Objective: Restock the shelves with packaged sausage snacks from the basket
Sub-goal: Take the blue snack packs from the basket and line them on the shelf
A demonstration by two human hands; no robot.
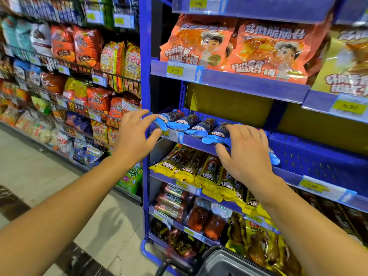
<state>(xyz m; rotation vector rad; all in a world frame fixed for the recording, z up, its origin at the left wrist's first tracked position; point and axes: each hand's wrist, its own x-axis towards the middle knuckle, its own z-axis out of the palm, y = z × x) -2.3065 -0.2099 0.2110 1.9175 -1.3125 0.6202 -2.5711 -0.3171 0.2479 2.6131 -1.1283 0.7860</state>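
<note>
Squaring blue-ended plastic sausage packs (196, 126) on perforated blue metal shelf (310, 156): left hand (135, 132) spread open at row's end, right hand (246, 154) flat atop; push evenly inward, ends flush.

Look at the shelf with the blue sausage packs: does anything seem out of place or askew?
Yes. The blue sausage packs lie slanted, ends overhanging the blue shelf edge, one hiding a price label. They crowd its left end; the rest is bare.

left hand (132, 134) | right hand (246, 154) | forearms bare (no sleeves, rings, watch)
</note>
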